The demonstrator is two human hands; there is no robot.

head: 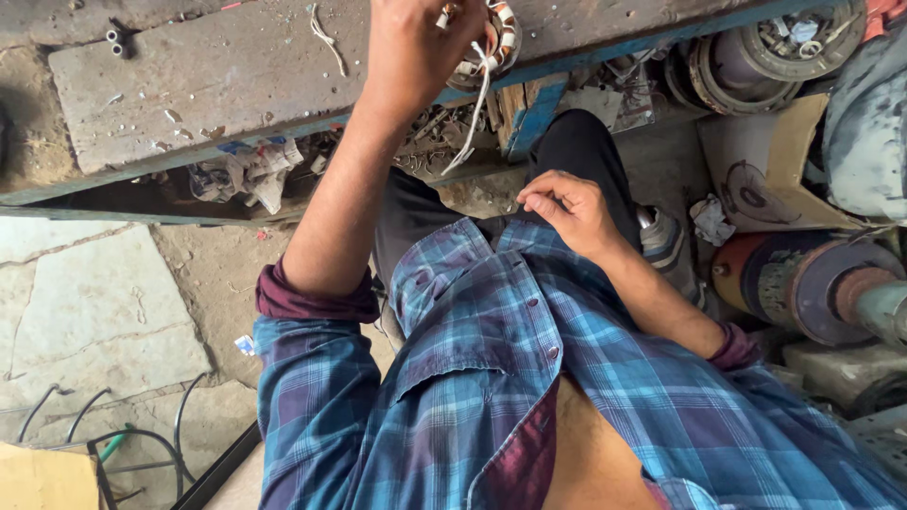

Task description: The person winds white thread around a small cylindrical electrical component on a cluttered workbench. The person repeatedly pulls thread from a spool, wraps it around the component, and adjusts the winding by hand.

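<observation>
- The left hand [416, 52] reaches up to the worktop [217, 85]; its fingers [452, 21] close around a small part at the top edge of the view, too cut off to make out.
- Just beside those fingers a coil [491, 42], wound with white and orange tape, sits at the worktop's near edge, and a white strip [472, 118] hangs down from it over the blue rim.
- The right hand [567, 210] rests on the dark trouser leg [586, 151], fingers [540, 194] curled loosely inward, holding nothing I can see.
- Both sleeves of the blue checked shirt [491, 378] are rolled back, showing a maroon lining.
- Right of the leg, a tan cardboard box [775, 165] with a round dark fan drawing printed on its pale face leans against round motor parts [803, 279].
- Under the worktop lie crumpled rags [250, 170].
- At the lower left corner sits a plain brown carton [42, 477], beside black cables [142, 434] on the stone floor [104, 302].
</observation>
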